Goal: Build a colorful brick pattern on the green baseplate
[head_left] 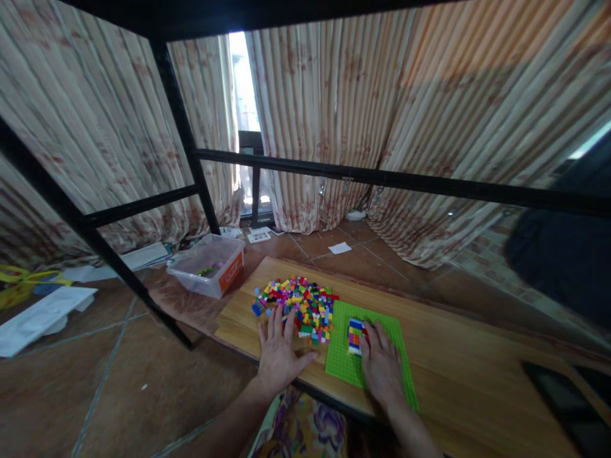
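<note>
A loose pile of small multicoloured toy bricks (pixel 298 299) lies on the low wooden table. My left hand (pixel 277 356) rests at the pile's near edge, fingers spread and thumb stretched to the right, holding nothing I can see. To the right of the pile lies a green studded baseplate (pixel 341 366). On it stands a small block of stacked bricks (pixel 354 336) in rows of blue, white, orange and other colours. My right hand (pixel 383 362) is over the baseplate, its thumb and fingers closed at the block's right side. A bit of red brick (pixel 365 331) shows between the fingertips; the rest is hidden.
A clear plastic bin (pixel 200 270) with an orange label and a few pieces inside stands beyond the table's left end. Black metal bars (pixel 305 166) frame the space. A dark phone-like slab (pixel 558 385) lies on the wooden table (pixel 458 346) at right. Curtains hang behind.
</note>
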Available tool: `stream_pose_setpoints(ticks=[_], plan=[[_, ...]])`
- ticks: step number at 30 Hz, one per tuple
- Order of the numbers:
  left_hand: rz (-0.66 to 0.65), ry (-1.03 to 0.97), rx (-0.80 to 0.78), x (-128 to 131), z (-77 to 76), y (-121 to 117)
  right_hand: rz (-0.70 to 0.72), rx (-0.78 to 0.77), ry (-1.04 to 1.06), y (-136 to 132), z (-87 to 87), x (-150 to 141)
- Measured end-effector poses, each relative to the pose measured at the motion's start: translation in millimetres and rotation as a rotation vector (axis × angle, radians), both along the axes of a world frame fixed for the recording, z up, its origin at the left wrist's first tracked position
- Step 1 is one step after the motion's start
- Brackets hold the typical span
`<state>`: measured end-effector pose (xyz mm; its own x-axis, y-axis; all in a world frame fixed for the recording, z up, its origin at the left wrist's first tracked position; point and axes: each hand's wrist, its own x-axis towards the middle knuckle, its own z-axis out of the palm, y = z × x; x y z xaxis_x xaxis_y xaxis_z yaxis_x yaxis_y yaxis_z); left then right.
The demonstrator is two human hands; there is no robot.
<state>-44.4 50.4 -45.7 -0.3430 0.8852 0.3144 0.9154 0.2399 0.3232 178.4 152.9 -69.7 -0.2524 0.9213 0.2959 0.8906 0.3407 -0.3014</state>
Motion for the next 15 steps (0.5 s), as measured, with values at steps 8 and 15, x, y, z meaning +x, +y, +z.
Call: stream_pose_setpoints(ticks=[8,15], plan=[[-0.014,0.064,0.01,-7,-2.5,13,0.065,0.042,0.03,-2,4.3,-8],[-0.061,0.089,-0.009,-10,0.9,18,0.002,0.021,-0.066,0,1.7,39]])
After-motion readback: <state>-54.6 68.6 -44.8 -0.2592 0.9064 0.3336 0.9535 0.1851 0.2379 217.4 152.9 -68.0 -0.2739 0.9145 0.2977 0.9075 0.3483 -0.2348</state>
